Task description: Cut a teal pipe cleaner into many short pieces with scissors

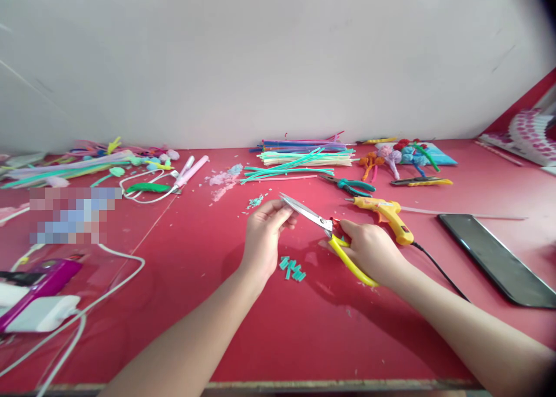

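Note:
My right hand (371, 249) grips yellow-handled scissors (324, 226), whose steel blades point up and left toward my left hand (264, 235). The fingers of my left hand are pinched together right at the blade tips; whatever they hold is too small to make out. Several short teal cut pieces (292, 268) lie on the red table (278, 327) just below and between my hands. A few more teal scraps (255, 201) sit just beyond my left hand.
A yellow glue gun (386, 213) with a black cord lies right of the scissors; green-handled pliers (351, 184) and a stack of pipe cleaners (306, 153) lie behind. A dark phone (497, 258) rests at right. Pipe-cleaner flowers (403, 154), white cables (108, 281) and a charger (39, 313) sit around.

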The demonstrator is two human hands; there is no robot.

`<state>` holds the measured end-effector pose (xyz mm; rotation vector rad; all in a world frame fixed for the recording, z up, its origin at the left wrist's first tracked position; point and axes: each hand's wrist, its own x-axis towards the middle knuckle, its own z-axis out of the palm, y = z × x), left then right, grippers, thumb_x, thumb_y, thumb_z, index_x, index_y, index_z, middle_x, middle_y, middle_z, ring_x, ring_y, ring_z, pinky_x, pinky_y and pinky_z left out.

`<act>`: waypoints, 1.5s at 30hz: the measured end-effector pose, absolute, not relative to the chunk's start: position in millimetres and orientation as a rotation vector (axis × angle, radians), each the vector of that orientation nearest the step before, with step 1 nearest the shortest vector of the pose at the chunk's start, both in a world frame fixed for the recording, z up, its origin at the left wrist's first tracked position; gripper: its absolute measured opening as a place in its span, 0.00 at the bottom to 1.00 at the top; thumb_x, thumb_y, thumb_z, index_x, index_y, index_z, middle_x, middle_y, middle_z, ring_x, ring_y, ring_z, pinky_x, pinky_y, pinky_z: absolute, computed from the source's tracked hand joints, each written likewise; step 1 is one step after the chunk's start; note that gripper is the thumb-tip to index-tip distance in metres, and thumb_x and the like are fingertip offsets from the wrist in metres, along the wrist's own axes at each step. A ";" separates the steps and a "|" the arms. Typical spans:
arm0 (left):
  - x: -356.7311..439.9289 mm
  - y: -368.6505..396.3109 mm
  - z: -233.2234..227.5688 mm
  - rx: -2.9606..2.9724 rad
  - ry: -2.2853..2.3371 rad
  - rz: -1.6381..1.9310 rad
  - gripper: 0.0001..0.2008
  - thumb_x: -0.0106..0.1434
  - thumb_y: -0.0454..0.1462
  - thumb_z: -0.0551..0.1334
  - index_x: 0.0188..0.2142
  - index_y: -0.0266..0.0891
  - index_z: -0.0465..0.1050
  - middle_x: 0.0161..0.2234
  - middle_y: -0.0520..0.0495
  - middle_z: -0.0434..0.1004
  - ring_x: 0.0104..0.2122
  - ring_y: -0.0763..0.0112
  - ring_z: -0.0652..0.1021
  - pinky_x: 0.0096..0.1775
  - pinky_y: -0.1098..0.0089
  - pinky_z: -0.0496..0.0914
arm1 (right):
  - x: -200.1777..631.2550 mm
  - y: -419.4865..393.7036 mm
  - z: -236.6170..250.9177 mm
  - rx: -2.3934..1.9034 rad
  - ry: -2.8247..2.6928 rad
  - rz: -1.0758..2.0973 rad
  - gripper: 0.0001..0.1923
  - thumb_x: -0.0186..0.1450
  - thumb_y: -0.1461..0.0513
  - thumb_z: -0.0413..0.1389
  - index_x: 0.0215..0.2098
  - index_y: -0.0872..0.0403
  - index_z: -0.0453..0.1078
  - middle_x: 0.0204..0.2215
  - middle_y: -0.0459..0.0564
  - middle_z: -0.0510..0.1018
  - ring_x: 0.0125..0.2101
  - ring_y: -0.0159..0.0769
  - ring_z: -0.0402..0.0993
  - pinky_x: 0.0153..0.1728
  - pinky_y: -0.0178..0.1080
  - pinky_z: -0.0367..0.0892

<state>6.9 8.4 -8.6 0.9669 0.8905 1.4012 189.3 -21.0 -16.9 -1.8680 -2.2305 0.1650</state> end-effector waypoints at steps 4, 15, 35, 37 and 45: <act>6.2 8.6 -8.1 0.983 0.893 1.399 0.05 0.51 0.34 0.61 0.28 0.35 0.72 0.24 0.51 0.70 0.24 0.78 0.70 0.28 0.76 0.65 | 190.3 -20.3 -17.3 -1.876 -2.216 0.161 0.20 0.57 0.46 0.44 0.22 0.53 0.59 0.15 0.45 0.66 0.16 0.29 0.57 0.19 0.33 0.43; 13.7 2.4 -7.3 1.148 0.935 1.132 0.06 0.52 0.37 0.61 0.28 0.35 0.71 0.23 0.48 0.72 0.23 0.74 0.71 0.28 0.73 0.65 | 190.3 -17.2 -14.8 -1.750 -1.901 0.557 0.14 0.55 0.53 0.48 0.21 0.54 0.61 0.15 0.42 0.64 0.17 0.26 0.55 0.18 0.31 0.47; 24.0 -10.7 -10.7 1.426 0.948 0.853 0.06 0.52 0.38 0.60 0.27 0.37 0.71 0.20 0.51 0.67 0.22 0.76 0.67 0.25 0.74 0.62 | 183.3 -24.4 -7.8 -1.522 -1.675 0.968 0.06 0.54 0.59 0.49 0.24 0.54 0.61 0.15 0.40 0.63 0.15 0.25 0.57 0.17 0.30 0.50; 23.7 -9.6 -10.1 1.395 0.959 0.861 0.06 0.52 0.37 0.60 0.26 0.36 0.72 0.19 0.51 0.68 0.21 0.76 0.67 0.25 0.74 0.63 | 184.2 -23.2 -9.4 -1.550 -1.708 0.935 0.10 0.55 0.56 0.48 0.25 0.54 0.62 0.16 0.41 0.64 0.16 0.25 0.57 0.17 0.31 0.49; 15.0 4.7 -9.9 0.953 0.937 1.287 0.06 0.48 0.35 0.63 0.28 0.35 0.72 0.23 0.50 0.71 0.23 0.77 0.71 0.27 0.75 0.65 | 189.3 -22.9 -9.5 -1.784 -2.060 0.405 0.18 0.54 0.47 0.49 0.23 0.52 0.56 0.16 0.43 0.65 0.18 0.29 0.60 0.20 0.32 0.48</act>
